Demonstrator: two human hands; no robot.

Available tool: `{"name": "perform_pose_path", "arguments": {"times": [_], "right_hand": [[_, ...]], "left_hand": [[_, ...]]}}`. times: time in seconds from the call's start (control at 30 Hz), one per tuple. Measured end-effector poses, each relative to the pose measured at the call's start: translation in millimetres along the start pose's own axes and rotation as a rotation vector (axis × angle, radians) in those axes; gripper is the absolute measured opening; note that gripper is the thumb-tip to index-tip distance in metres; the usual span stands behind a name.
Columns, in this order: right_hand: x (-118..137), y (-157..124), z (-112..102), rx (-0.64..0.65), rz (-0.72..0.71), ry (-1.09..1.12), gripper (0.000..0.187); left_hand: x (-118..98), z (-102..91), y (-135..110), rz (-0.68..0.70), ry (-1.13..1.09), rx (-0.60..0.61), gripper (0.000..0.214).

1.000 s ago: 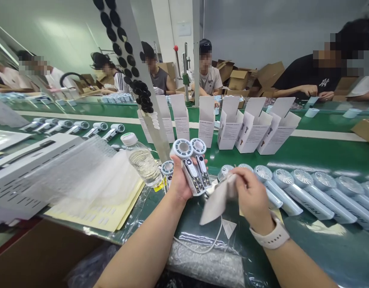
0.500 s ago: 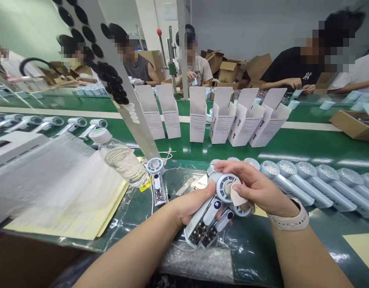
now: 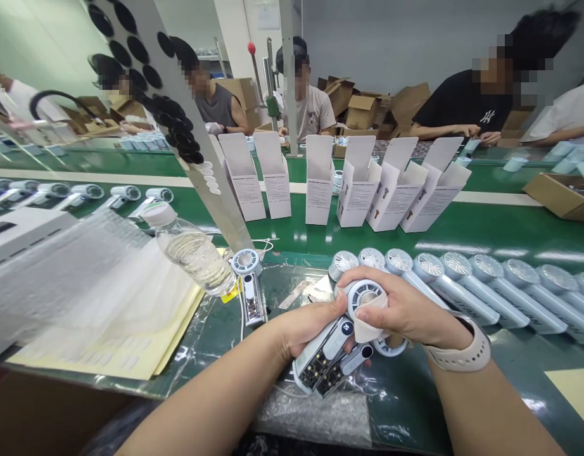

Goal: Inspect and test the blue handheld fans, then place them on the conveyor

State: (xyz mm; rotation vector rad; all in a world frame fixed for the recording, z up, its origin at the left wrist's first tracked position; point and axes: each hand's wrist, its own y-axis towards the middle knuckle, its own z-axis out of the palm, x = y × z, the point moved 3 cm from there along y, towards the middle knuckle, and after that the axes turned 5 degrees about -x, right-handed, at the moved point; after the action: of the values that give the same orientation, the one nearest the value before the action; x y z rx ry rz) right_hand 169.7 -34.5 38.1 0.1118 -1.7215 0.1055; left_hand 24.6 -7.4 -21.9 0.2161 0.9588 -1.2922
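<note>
My left hand (image 3: 311,323) is closed around a light-blue handheld fan (image 3: 315,354), whose open handle bares a circuit board and whose small display is lit. A second fan (image 3: 349,364) with an open handle lies under and beside the first, seemingly in the same grip; the left fingers are partly hidden. My right hand (image 3: 401,304) pinches a white cloth-like piece (image 3: 372,322) against the round grille of the upper fan. Left of the hands, another open-handled fan (image 3: 250,288) lies on the mat next to a white cable.
Closed fans (image 3: 486,291) line the right side. Open white boxes (image 3: 358,196) stand on the green belt (image 3: 292,237). A water bottle (image 3: 192,253) leans beside a metal post (image 3: 216,190), near plastic sheets (image 3: 83,272). Several co-workers sit across the line.
Both hands and the fans have shifted slightly right. The cloth-like piece has moved over the lower part of the fan grille. The white boxes have slid a little right.
</note>
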Motion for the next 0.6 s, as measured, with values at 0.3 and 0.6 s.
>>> {"name": "perform_pose_path", "arguments": {"times": [0.3,0.6], "right_hand": [[-2.0,2.1,0.0,-0.123,-0.21,-0.201,0.048],[-19.7,3.7,-30.1,-0.795,0.057,-0.284,0.053]], "left_hand": [[0.2,0.1,-0.8,-0.034,0.084,0.023,0.073],[-29.8,-10.1,-6.0,0.317,-0.136,0.147,0.08]]}}
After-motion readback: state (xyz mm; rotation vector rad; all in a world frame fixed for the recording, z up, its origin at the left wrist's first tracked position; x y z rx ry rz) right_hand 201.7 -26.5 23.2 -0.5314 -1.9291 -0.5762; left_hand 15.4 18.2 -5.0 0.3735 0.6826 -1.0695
